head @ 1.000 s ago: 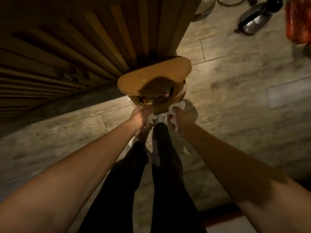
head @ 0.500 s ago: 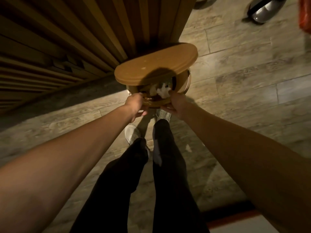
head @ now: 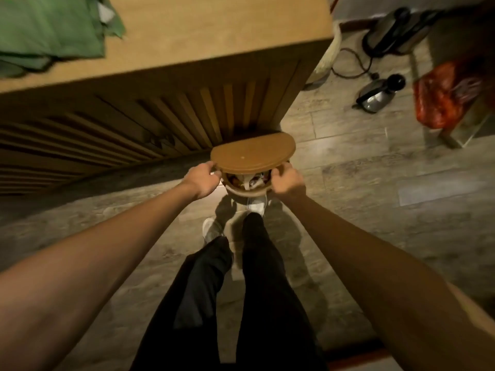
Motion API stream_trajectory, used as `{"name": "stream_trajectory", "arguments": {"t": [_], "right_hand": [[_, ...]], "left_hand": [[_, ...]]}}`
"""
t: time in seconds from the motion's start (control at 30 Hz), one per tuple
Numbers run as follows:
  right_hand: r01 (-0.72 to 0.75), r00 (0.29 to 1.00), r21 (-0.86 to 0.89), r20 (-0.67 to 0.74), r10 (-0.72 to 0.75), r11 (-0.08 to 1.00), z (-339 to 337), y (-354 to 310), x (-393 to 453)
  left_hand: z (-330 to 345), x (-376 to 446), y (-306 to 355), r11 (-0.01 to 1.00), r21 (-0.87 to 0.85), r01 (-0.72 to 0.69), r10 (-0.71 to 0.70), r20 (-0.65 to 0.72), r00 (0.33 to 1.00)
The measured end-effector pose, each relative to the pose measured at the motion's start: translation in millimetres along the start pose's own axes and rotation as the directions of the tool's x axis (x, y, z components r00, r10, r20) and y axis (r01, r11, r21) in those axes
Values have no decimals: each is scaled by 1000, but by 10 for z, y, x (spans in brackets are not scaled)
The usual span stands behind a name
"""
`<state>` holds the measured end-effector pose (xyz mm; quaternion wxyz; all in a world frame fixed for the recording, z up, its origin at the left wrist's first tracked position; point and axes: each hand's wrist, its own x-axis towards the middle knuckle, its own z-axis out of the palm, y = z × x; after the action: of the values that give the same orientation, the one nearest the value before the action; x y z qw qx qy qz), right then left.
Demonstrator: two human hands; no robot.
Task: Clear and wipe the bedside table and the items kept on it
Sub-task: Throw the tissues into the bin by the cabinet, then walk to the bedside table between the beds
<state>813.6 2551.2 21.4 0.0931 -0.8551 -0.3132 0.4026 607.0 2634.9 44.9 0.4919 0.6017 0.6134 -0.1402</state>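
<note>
Desk [head: 209,25] top runs across the upper view above slatted wooden fronts, with green cloth [head: 51,28] at its left end. Below its corner a brown bin [head: 247,192] stands on the floor under a raised lid [head: 251,156], crumpled scraps inside. Left hand [head: 202,180] curls loosely beside the rim, whether touching is unclear; right hand [head: 286,180] grips it.

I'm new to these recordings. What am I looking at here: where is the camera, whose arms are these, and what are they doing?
There is no machine here: a person wears a wide-angle camera on the head, looking down past their own arms and legs to the floor. The left hand and right hand curl round the two sides of a small round bin whose lid stands open; crumpled waste shows inside. Behind it is a slatted wooden cabinet with green cloth on top.
</note>
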Motion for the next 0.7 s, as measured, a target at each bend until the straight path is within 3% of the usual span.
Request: {"name": "stream_trajectory", "arguments": {"t": [0.13, 0.2, 0.3, 0.43, 0.7], "right_hand": [[325, 936, -292, -38, -350, 900, -380, -372, -467], [477, 842, -417, -34, -538, 773, -563, -602, -688], [601, 737, -472, 15, -676, 645, -765, -1039, -969], [674, 640, -486, 7, -769, 557, -967, -1703, -1236], [704, 588, -492, -3, -809, 513, -1155, -2681, -1551]], "left_hand": [[-390, -585, 177, 911, 335, -239, 292, -117, 949], [-553, -930, 237, 840, 420, -343, 450, -188, 873], [-787, -1347, 239, 742, 541, -396, 595, -258, 762], [-1298, -1689, 128, 735, 601, -315, 611, -385, 691], [-2509, -2036, -218, 810, 567, -148, 505, -548, 667]]}}
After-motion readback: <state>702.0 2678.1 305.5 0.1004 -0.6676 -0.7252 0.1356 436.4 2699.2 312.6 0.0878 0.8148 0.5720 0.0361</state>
